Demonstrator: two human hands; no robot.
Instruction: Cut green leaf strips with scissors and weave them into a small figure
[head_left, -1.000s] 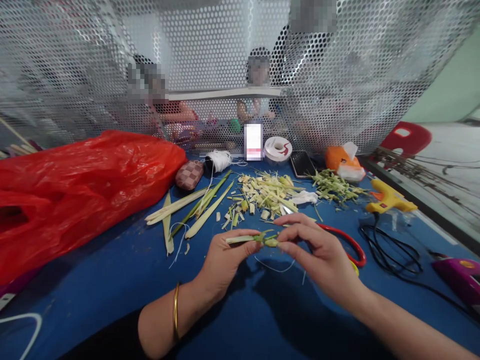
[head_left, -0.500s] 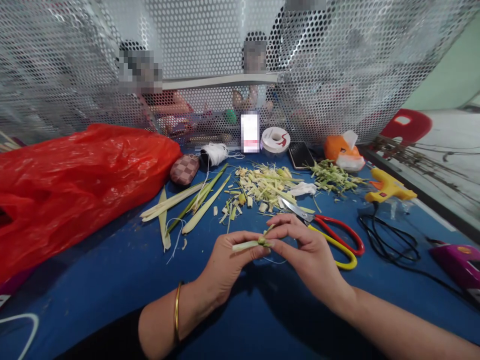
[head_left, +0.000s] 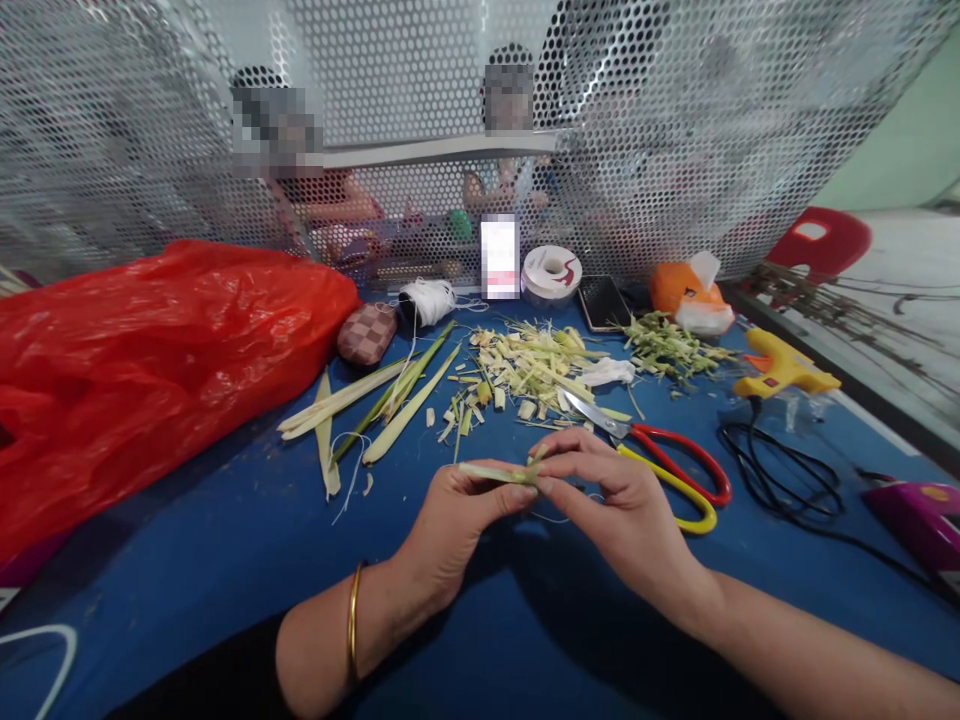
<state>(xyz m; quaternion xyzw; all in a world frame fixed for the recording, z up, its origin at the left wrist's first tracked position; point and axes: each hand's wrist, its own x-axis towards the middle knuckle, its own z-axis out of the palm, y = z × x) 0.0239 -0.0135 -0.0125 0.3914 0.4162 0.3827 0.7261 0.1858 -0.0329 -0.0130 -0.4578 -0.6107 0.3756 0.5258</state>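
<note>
Between my two hands is a pale green strip of plant leaf, folded at its right end. My left hand pinches it between thumb and fingers, and its flat end points left. At the folded end, the fingertips of my right hand are closed on the same strip. A thin white thread hangs under the fingers. Just beyond my right hand lie scissors with one red and one yellow handle. Long leaf pieces rest on the blue table ahead of my left hand.
Cut leaf scraps are heaped at the centre. A red plastic bag fills the left side. White thread spool, ribbon roll and tissue pack stand behind. A yellow glue gun with black cable lies right.
The leaf strip has turned in my fingers: its left end is raised, and the knobby folded part shows less. Both hands stay in nearly the same place.
</note>
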